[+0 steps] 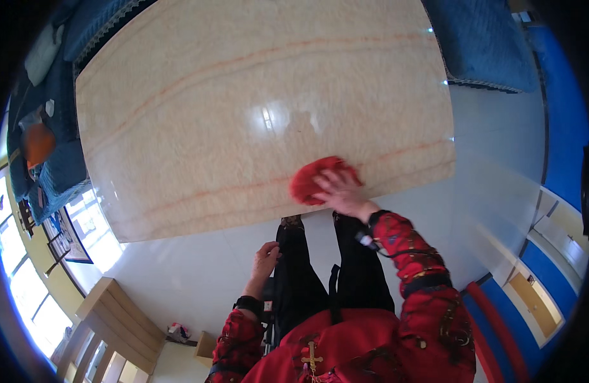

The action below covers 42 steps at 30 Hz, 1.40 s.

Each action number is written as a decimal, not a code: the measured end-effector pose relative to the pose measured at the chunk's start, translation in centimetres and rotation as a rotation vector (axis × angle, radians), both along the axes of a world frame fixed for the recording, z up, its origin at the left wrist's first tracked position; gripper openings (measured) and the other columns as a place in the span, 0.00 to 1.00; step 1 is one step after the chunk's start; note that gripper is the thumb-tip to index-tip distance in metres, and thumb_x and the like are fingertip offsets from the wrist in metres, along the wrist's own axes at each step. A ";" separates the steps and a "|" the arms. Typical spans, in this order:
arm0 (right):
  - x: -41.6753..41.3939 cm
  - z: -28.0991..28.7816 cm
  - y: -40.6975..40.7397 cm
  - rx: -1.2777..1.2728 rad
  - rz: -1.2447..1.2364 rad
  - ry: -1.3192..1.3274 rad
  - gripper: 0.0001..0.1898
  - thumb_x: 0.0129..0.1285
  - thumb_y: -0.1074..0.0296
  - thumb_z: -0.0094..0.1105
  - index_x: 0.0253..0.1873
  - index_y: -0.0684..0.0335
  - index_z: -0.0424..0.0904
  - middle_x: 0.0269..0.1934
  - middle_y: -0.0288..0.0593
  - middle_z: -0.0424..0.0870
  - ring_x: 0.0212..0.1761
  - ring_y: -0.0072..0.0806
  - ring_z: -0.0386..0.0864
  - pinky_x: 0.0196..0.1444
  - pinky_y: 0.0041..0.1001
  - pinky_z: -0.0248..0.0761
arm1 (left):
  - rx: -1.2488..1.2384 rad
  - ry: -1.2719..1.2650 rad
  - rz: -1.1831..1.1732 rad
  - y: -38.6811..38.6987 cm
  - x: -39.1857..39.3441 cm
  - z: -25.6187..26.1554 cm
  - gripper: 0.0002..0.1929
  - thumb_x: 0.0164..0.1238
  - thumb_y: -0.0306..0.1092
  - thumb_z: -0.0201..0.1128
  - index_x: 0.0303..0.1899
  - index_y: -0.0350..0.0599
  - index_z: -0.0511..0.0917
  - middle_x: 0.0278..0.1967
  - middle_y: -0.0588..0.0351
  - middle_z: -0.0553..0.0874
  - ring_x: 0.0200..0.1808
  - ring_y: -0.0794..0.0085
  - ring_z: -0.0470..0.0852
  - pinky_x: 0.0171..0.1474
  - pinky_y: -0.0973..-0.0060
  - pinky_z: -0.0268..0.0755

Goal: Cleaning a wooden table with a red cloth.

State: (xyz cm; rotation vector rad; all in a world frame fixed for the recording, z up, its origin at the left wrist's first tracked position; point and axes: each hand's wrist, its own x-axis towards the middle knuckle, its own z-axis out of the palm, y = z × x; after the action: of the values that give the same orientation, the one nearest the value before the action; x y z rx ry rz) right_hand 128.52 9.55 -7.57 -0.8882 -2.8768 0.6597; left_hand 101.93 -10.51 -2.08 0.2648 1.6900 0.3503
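My right hand lies palm down with its fingers spread over a bunched red cloth. It presses the cloth against the glossy, beige marble-patterned tabletop, close to the near edge. Motion blurs the fingers a little. Off the table, my left hand hangs beside my left leg, its fingers curled together and nothing visible in them. Both forearms wear red patterned sleeves with dark straps.
Blue quilted sofa covers flank the table at the far right, and a blue sofa at the left bears a blurred orange object. A wooden slatted piece of furniture stands lower left. Pale floor runs below the near edge.
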 end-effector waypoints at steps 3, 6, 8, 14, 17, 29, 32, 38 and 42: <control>6.8 1.0 3.0 0.037 -0.321 -0.414 0.21 0.63 0.56 0.52 0.62 0.42 0.72 0.69 0.49 0.61 0.71 0.51 0.57 0.63 0.58 0.60 | -0.010 0.009 0.000 -0.6 -0.2 -0.8 0.15 0.68 0.35 0.58 0.53 0.43 0.79 0.41 0.56 0.86 0.39 0.72 0.86 0.36 0.76 0.77; 9.7 -0.5 7.5 0.160 -0.875 -0.355 0.22 0.68 0.52 0.47 0.65 0.46 0.68 0.69 0.55 0.59 0.71 0.56 0.55 0.58 0.65 0.60 | -0.031 -0.030 -0.072 -1.1 -0.2 -1.4 0.14 0.70 0.35 0.57 0.53 0.42 0.77 0.44 0.55 0.83 0.42 0.70 0.84 0.42 0.72 0.76; 5.2 -1.1 10.5 0.156 -1.066 -0.384 0.23 0.68 0.50 0.46 0.66 0.47 0.66 0.69 0.55 0.59 0.71 0.57 0.55 0.57 0.66 0.59 | -0.080 -0.015 -0.048 -1.6 -0.7 -1.0 0.14 0.70 0.35 0.57 0.53 0.42 0.77 0.44 0.55 0.83 0.42 0.70 0.84 0.41 0.72 0.76; -16.3 -2.0 7.7 0.247 -0.607 -0.157 0.19 0.62 0.60 0.51 0.59 0.49 0.72 0.67 0.50 0.65 0.69 0.54 0.60 0.58 0.62 0.60 | -0.059 0.060 0.086 -5.3 -2.9 -1.6 0.14 0.67 0.35 0.58 0.51 0.43 0.80 0.37 0.54 0.86 0.35 0.73 0.86 0.34 0.76 0.76; -18.8 -1.3 1.4 0.083 -0.090 0.045 0.17 0.64 0.61 0.50 0.57 0.46 0.76 0.70 0.45 0.61 0.72 0.49 0.57 0.64 0.59 0.55 | -0.042 0.053 0.103 -3.5 -3.1 -0.8 0.14 0.68 0.36 0.58 0.51 0.42 0.80 0.37 0.55 0.86 0.36 0.74 0.86 0.35 0.76 0.76; -9.9 -0.6 10.2 0.110 -0.619 -0.350 0.26 0.63 0.55 0.57 0.66 0.45 0.67 0.72 0.47 0.56 0.73 0.51 0.54 0.62 0.58 0.59 | 0.014 0.017 0.148 -5.3 -6.1 -2.7 0.14 0.67 0.35 0.57 0.50 0.41 0.80 0.38 0.51 0.86 0.36 0.72 0.87 0.35 0.76 0.75; -17.9 -0.9 11.1 0.146 -0.879 -0.356 0.27 0.65 0.54 0.53 0.68 0.46 0.64 0.72 0.50 0.55 0.72 0.56 0.53 0.60 0.62 0.58 | -0.042 0.048 0.192 -7.3 -6.9 -2.2 0.14 0.68 0.36 0.57 0.50 0.42 0.80 0.39 0.52 0.86 0.38 0.71 0.87 0.35 0.75 0.76; -26.8 -1.5 2.8 0.162 -0.091 0.008 0.19 0.61 0.59 0.53 0.58 0.46 0.76 0.70 0.45 0.62 0.72 0.49 0.55 0.62 0.60 0.58 | -0.116 0.057 0.286 -6.9 -6.6 0.0 0.14 0.68 0.36 0.57 0.50 0.43 0.80 0.40 0.54 0.86 0.40 0.71 0.87 0.36 0.75 0.77; -20.8 -2.1 1.1 0.020 0.331 0.145 0.16 0.60 0.58 0.54 0.53 0.43 0.80 0.70 0.38 0.62 0.73 0.41 0.55 0.66 0.52 0.57 | -0.061 0.021 0.252 -5.1 -5.5 0.1 0.14 0.69 0.36 0.56 0.51 0.43 0.79 0.41 0.54 0.86 0.40 0.71 0.87 0.37 0.76 0.77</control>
State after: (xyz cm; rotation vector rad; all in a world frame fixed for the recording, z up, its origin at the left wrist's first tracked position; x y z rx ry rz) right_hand 107.68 10.64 -9.63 -0.3441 -2.9144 0.6855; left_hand 96.44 -15.59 -1.98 0.0099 1.7553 0.4828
